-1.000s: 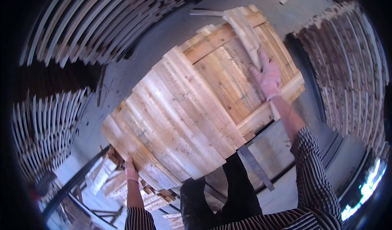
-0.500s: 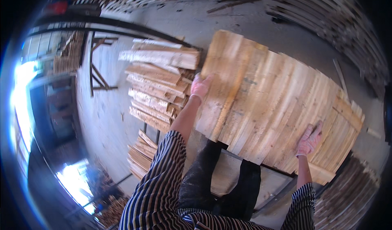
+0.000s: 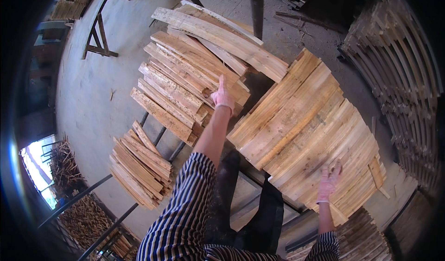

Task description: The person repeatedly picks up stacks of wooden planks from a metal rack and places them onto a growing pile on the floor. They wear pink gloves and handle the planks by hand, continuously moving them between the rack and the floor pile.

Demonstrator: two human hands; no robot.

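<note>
My left hand [image 3: 223,98], in a pale pink glove, is over the right ends of the loose planks [image 3: 176,82] stacked on the left. One finger points away from me and the others rest against the wood, apart; no plank is lifted. To the right lies a panel of planks set edge to edge [image 3: 306,136], tilted across the view. My right hand [image 3: 328,185], gloved alike, lies on its lower right part with the fingers spread. A narrow cross strip [image 3: 376,172] shows near the panel's right end.
A smaller plank pile [image 3: 141,166] sits at lower left on dark metal bars [image 3: 99,194]. A dark post [image 3: 256,11] rises beyond the planks. Tall stacks of slats [image 3: 394,85] stand at right, and a wooden trestle [image 3: 99,34] is at far left.
My left hand has left the panel's left edge and moved onto the loose planks. My right hand stays on the panel. The view has turned toward the left stack.
</note>
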